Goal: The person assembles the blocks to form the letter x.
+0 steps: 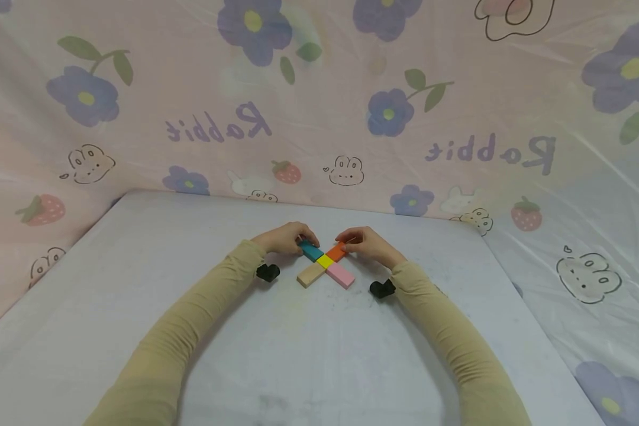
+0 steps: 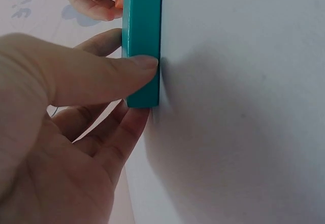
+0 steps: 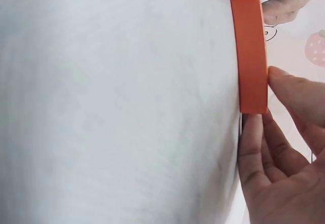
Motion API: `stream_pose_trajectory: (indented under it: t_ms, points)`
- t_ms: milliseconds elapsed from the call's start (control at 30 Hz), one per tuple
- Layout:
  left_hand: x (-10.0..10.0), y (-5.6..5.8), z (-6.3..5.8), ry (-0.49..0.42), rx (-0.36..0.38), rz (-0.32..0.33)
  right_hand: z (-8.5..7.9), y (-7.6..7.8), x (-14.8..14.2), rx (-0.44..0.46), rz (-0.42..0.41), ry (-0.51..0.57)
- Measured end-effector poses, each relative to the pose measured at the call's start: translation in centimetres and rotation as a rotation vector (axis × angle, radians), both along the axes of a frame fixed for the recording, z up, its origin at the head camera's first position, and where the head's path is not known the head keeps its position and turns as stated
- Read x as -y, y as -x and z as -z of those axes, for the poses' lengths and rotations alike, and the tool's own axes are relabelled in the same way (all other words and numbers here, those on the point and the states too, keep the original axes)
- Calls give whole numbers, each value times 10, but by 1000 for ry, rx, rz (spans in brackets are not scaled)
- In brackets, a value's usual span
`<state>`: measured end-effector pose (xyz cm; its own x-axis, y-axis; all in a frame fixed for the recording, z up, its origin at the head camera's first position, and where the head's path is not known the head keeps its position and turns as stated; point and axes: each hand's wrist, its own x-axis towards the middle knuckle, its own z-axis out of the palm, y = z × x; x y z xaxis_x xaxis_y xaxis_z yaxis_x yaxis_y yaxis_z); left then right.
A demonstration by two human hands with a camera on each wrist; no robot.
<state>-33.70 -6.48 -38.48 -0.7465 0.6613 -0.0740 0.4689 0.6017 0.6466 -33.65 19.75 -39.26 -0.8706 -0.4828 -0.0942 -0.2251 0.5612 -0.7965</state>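
Observation:
Five-piece cross of blocks lies flat on the table: a yellow block point(image 1: 325, 261) in the middle, with a teal block point(image 1: 311, 251), an orange block point(image 1: 336, 252), a pink block point(image 1: 341, 276) and a plain wooden block point(image 1: 310, 276) around it. My left hand point(image 1: 286, 238) grips the teal block's outer end, thumb point(image 2: 142, 66) along one side and other fingers at the far side and end. At the orange block's outer end is my right hand point(image 1: 370, 245). Its thumb point(image 3: 279, 76) touches the upper edge, and fingertips meet the end face.
The white table point(image 1: 277, 367) carries the blocks. A pink printed cloth point(image 1: 319, 106) hangs behind it and along both sides. Black wrist pieces point(image 1: 268, 273) show beneath the sleeves, close to the table surface.

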Motion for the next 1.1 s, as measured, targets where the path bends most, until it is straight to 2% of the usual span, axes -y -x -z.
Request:
stream_pose_trajectory:
  t_ms: [333, 767, 967, 1100]
  points:
    - [0, -5, -4, -16, 14, -1, 0, 1, 0, 14, 9, -4]
    - [2, -5, -4, -33, 19, 8, 0, 1, -1, -1, -2, -1]
    - [3, -5, -4, -64, 36, 17, 0, 2, -2, -18, -16, -16]
    - [5, -4, -3, -98, 63, -4, 1, 3, -2, -16, -18, -21]
